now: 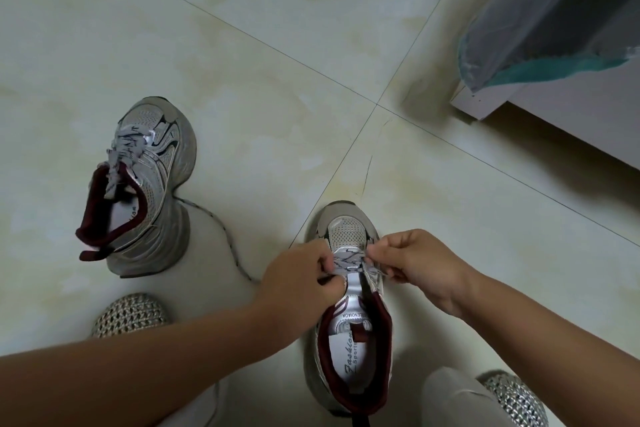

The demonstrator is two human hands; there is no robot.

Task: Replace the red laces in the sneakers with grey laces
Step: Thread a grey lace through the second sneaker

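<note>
Two grey sneakers with dark red lining stand on the tiled floor. The left sneaker (152, 184) is laced with a patterned grey lace (126, 149), and one loose end (221, 229) trails over the floor toward my hands. The right sneaker (349, 308) stands in front of me with its tongue exposed. A grey lace (349, 258) crosses its lowest eyelets. My left hand (298, 277) pinches that lace at the sneaker's left side. My right hand (412, 263) pinches it at the right side. No red lace is in view.
My two feet in woven silver slippers, the left (131, 317) and the right (516, 399), flank the near sneaker. A white cabinet base (554, 111) under a plastic sheet (540, 28) stands at the upper right. Pale floor tiles (277, 28) stretch beyond the shoes.
</note>
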